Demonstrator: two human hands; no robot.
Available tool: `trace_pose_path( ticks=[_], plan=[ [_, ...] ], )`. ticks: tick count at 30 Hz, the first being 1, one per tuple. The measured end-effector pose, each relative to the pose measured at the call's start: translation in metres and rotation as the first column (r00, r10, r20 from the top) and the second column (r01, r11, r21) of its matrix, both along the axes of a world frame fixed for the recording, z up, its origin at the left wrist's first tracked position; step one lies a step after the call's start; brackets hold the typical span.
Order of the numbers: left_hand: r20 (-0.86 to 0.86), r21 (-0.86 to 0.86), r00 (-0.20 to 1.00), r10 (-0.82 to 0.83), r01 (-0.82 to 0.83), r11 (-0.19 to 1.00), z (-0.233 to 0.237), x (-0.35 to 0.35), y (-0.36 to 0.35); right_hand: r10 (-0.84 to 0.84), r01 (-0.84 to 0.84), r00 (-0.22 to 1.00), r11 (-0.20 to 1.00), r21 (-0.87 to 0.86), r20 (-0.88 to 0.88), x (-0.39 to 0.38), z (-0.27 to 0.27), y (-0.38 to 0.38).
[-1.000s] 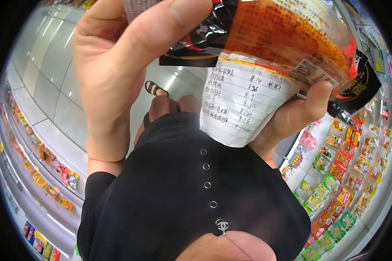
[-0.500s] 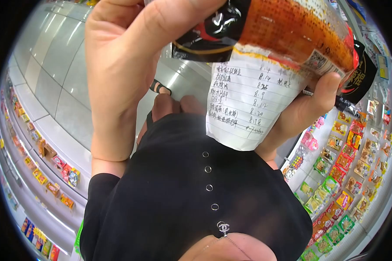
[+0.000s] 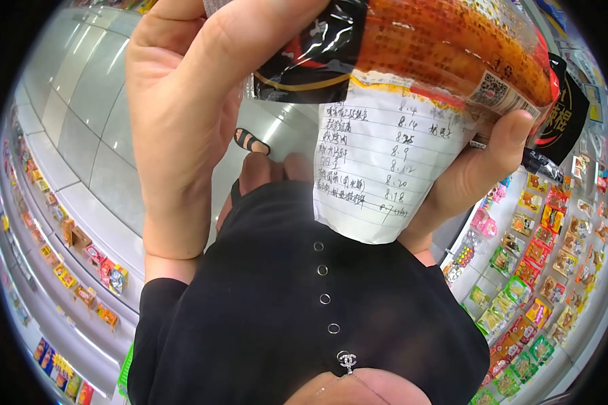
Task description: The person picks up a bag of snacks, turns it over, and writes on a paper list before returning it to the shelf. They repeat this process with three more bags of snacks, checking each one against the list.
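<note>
Gripping a clear-and-black plastic snack packet [image 3: 446,50] at its black left end, left hand [image 3: 182,88] has its thumb laid across the wrapper and fingers partly hidden behind; pinch closed on packet. Right hand [image 3: 476,175]: thumb against the packet's lower edge near the QR code [image 3: 493,88]; fingers hidden behind packet and paper, so closure cannot be told. Packet position: top of view, raised before the chest, sloping down to the right, reddish-orange seasoned contents visible. Handwritten list [image 3: 385,162], lined paper, hangs directly below the packet, upper edge covered by it, right side next to the right palm; column of figures legible (8.14, 8.9, 8.12), lowest figure struck through. Below: black top [image 3: 284,297] with metal rings, pendant [image 3: 348,361] at neckline. Beyond: black sandal [image 3: 251,142] on tiled floor; small packaged snacks [image 3: 534,250] in rows at right.
</note>
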State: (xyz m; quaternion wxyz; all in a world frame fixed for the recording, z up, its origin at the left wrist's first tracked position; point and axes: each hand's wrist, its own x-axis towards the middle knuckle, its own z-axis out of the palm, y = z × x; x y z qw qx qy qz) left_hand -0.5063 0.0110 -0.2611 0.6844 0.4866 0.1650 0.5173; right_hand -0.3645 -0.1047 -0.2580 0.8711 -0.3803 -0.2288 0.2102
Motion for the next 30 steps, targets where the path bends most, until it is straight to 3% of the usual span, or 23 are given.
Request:
trace_pose_path(
  ticks=[7, 14, 18, 23, 25, 27, 30],
  plan=[
    [0.011, 0.013, 1.0, 0.009, -0.009, 1.0, -0.001, -0.001, 0.002, 0.016, -0.014, 0.998, 1.0, 0.027, -0.054, -0.001, 0.001, 0.0],
    [0.021, 0.038, 0.999, -0.043, 0.042, 0.998, -0.005, -0.005, 0.005, 0.031, -0.031, 1.0, 0.999, -0.011, 0.003, -0.005, -0.003, 0.002],
    [0.125, 0.032, 0.99, -0.059, 0.055, 0.998, 0.001, 0.009, -0.004, 0.04, -0.038, 0.998, 0.998, -0.046, 0.05, -0.005, -0.005, 0.001],
    [-0.041, 0.054, 0.999, -0.022, 0.024, 0.998, -0.016, -0.009, 0.002, 0.06, -0.04, 0.986, 0.991, -0.128, 0.158, -0.004, -0.013, -0.003],
    [-0.047, 0.025, 0.989, -0.143, 0.144, 0.989, 0.012, 0.008, -0.021, 0.076, -0.042, 0.973, 0.987, -0.154, 0.22, -0.002, -0.023, -0.004],
    [-0.075, -0.057, 0.985, -0.157, 0.153, 0.987, 0.012, 0.008, -0.025, 0.089, -0.043, 0.962, 0.983, -0.179, 0.259, -0.005, -0.03, -0.009],
    [-0.1, -0.021, 0.986, -0.135, 0.133, 0.991, 0.014, 0.005, -0.029, 0.089, -0.03, 0.953, 0.979, -0.202, 0.291, -0.007, -0.034, -0.014]
  ],
)
